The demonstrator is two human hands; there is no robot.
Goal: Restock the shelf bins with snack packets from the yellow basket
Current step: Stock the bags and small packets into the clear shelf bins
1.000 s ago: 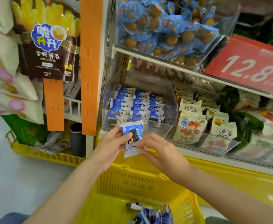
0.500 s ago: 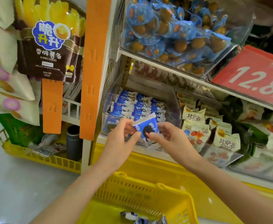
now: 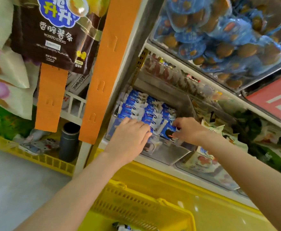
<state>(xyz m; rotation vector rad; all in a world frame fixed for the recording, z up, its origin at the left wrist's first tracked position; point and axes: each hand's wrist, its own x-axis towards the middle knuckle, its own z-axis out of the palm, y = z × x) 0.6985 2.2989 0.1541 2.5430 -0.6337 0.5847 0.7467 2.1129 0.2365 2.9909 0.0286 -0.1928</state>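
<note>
Head view: blue cookie packet (image 3: 167, 130) is pinched on end in the right hand (image 3: 189, 129) grip; packet rows (image 3: 136, 105), pressed by the flat-fingered left hand (image 3: 130, 136), lie just left of it.

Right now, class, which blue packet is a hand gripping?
The front-right packet, pinched by the right hand; the other packets lie in rows, ungripped.

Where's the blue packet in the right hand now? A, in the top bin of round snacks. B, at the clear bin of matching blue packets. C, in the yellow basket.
B: the right hand pinches the blue packet at the front of the clear bin, beside rows of matching packets.
</note>
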